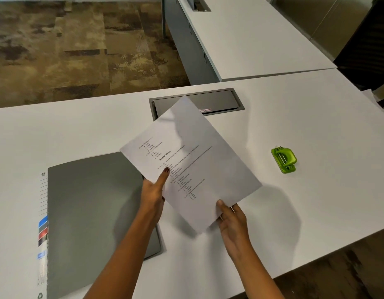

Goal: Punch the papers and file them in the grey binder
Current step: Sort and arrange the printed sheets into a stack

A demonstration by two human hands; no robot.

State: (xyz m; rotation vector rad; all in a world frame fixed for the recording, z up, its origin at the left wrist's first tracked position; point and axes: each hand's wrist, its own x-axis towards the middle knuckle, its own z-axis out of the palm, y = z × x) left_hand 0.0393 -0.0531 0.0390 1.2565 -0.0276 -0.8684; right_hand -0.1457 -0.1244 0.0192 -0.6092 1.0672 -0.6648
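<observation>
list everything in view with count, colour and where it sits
papers: one sheaf, white with black print, held tilted above the table's middle
grey binder: 1, grey, flat on the table, left
index tabs: several, blue, red and dark, at the binder's left edge
hole punch: 1, green, on the table, right of the papers
cable hatch: 1, grey, set in the table's far side
table: 1, white, near
second table: 1, white, beyond, upper right
carpet: brown, patterned, upper left
hands: left hand grips the papers' left edge; right hand grips their near corner
</observation>
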